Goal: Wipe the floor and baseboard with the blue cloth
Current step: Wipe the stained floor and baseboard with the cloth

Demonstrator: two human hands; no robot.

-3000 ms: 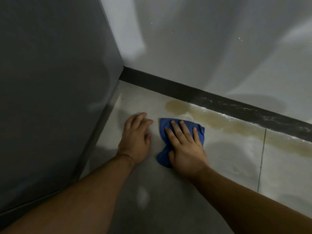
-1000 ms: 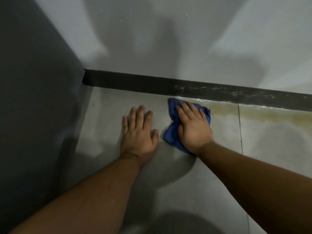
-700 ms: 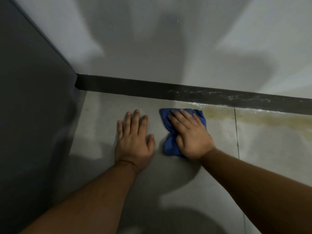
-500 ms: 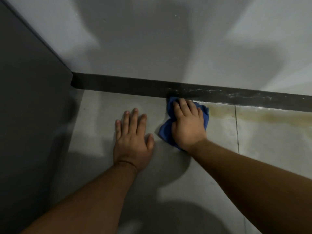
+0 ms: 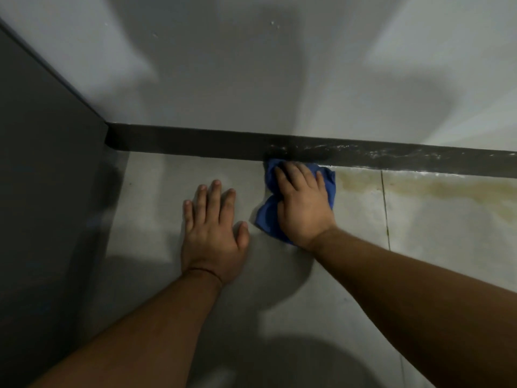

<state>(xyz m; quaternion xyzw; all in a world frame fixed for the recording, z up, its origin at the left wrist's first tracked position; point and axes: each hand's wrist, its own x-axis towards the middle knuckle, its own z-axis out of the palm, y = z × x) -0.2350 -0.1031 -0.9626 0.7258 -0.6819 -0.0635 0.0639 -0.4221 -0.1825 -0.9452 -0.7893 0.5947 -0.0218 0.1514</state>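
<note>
My right hand (image 5: pixel 303 203) presses the crumpled blue cloth (image 5: pixel 267 217) flat on the grey tiled floor (image 5: pixel 156 197), its fingertips and the cloth's far edge right up against the dark baseboard (image 5: pixel 181 142). My left hand (image 5: pixel 212 231) lies palm down on the floor to the left of the cloth, fingers spread, holding nothing. A yellowish stain (image 5: pixel 436 189) runs along the floor under the baseboard to the right of the cloth. White smears mark the baseboard (image 5: pixel 363 151) above and right of my right hand.
A dark grey panel (image 5: pixel 47 169) stands upright on the left and meets the baseboard in the corner. The pale wall (image 5: pixel 251 65) rises behind the baseboard. A tile joint (image 5: pixel 386 208) runs front to back on the right.
My right hand has pushed the cloth forward from the open floor to the foot of the baseboard. My left hand has stayed planted on the floor.
</note>
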